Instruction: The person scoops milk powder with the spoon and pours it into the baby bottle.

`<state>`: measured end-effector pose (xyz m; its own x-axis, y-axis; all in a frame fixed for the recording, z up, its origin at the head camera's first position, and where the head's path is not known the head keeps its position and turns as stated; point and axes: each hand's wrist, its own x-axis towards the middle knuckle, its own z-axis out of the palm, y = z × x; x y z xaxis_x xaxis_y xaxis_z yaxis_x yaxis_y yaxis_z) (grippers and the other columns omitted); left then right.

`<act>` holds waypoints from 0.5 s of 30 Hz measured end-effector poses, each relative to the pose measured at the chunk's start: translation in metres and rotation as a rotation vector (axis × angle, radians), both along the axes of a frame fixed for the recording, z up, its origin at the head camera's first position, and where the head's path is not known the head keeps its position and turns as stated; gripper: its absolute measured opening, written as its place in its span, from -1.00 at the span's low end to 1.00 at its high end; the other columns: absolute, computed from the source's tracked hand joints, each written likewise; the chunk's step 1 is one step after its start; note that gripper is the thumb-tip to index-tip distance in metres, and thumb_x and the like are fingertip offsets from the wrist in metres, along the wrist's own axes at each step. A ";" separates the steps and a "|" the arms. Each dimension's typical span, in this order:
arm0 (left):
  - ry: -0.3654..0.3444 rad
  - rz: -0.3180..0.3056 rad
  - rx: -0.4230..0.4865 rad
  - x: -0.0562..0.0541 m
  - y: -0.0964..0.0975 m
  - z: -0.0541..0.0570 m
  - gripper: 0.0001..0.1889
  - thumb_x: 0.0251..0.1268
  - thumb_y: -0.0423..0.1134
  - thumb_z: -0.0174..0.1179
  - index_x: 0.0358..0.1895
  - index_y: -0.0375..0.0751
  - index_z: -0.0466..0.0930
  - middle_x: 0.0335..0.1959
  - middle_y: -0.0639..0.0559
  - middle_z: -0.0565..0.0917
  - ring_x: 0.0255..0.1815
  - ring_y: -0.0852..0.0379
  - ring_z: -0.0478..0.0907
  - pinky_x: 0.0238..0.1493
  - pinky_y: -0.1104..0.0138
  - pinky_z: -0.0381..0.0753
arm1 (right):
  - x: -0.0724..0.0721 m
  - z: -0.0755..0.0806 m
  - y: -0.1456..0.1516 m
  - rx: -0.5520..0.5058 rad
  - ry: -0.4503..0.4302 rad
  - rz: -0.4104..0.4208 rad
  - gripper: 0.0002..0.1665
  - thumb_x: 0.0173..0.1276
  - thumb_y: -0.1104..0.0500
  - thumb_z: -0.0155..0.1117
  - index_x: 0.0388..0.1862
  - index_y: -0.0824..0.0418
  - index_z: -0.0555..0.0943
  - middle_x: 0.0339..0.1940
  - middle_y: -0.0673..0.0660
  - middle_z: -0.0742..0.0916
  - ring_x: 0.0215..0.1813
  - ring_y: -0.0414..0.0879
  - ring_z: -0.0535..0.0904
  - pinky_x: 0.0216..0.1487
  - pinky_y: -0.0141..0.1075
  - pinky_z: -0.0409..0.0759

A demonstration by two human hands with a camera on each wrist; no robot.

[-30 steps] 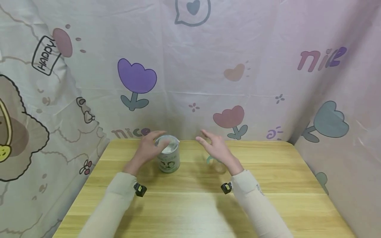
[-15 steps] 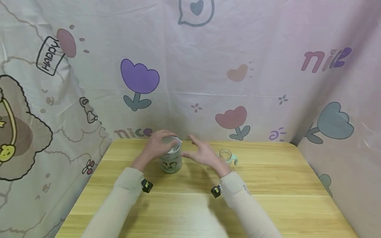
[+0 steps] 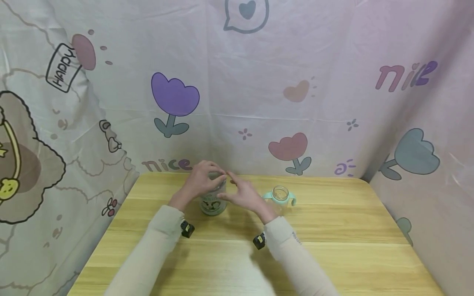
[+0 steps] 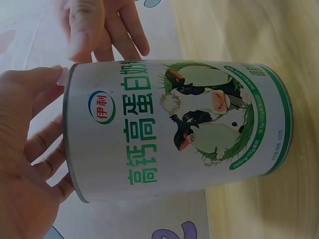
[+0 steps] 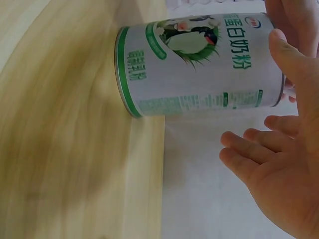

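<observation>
A milk powder can (image 4: 144, 129) stands upright on the wooden table, white with green lettering, a cow picture and a green band round its base. My left hand (image 3: 201, 179) is over its top, the thumb on the near side and the fingers bent across to the far rim, holding the lid. By the thumb a small translucent tab (image 4: 63, 76) sticks out at the rim. My right hand (image 3: 244, 195) is beside the can's right side. Its thumb (image 5: 286, 52) lies close along the upper wall, and the other fingers (image 5: 249, 147) are loosely bent, holding nothing.
A clear baby cup (image 3: 280, 195) with mint-green handles and an uncovered mouth stands right of the can, behind my right wrist. The wooden table (image 3: 229, 263) ends at a printed cloth (image 3: 237, 82) that hangs behind and along the sides.
My right hand has moved left from in front of the cup to the can, and the cup now shows. My left hand has moved slightly right over the can's top, its fingers closing on the lid.
</observation>
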<state>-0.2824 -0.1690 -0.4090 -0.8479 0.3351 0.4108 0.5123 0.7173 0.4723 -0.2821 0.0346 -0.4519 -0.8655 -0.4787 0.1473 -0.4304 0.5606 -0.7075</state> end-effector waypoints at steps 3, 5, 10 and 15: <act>0.016 -0.003 0.019 0.000 0.000 0.000 -0.83 0.35 -0.15 0.45 -0.14 -0.14 0.86 -0.07 -0.10 0.81 0.11 -0.17 0.63 0.25 -0.13 0.59 | 0.000 -0.003 -0.004 -0.001 0.022 0.008 0.15 0.34 -0.35 0.46 0.74 0.01 0.17 0.59 0.23 0.50 0.50 0.20 0.54 0.42 0.16 0.58; 0.029 -0.003 0.023 0.000 -0.001 -0.001 -0.84 0.35 -0.17 0.43 -0.14 -0.17 0.86 -0.09 -0.10 0.82 0.09 -0.17 0.64 0.22 -0.13 0.60 | 0.000 -0.003 -0.006 -0.010 0.029 0.016 0.14 0.34 -0.34 0.46 0.74 0.00 0.17 0.59 0.22 0.51 0.50 0.21 0.54 0.42 0.17 0.58; 0.041 0.023 0.032 0.000 -0.007 -0.001 -0.84 0.38 -0.19 0.39 -0.15 -0.20 0.84 -0.18 -0.07 0.84 0.00 -0.12 0.65 0.11 -0.04 0.64 | 0.000 -0.003 -0.011 -0.040 0.004 0.024 0.19 0.35 -0.35 0.44 0.76 0.02 0.10 0.62 0.19 0.47 0.53 0.21 0.51 0.45 0.21 0.54; 0.061 0.045 0.039 0.002 -0.013 0.001 -0.84 0.39 -0.23 0.35 -0.14 -0.22 0.84 -0.24 -0.05 0.83 -0.10 -0.07 0.65 -0.02 0.04 0.62 | 0.001 -0.004 -0.015 -0.074 -0.025 0.034 0.23 0.34 -0.36 0.44 0.77 0.02 0.04 0.62 0.19 0.47 0.55 0.18 0.48 0.48 0.19 0.52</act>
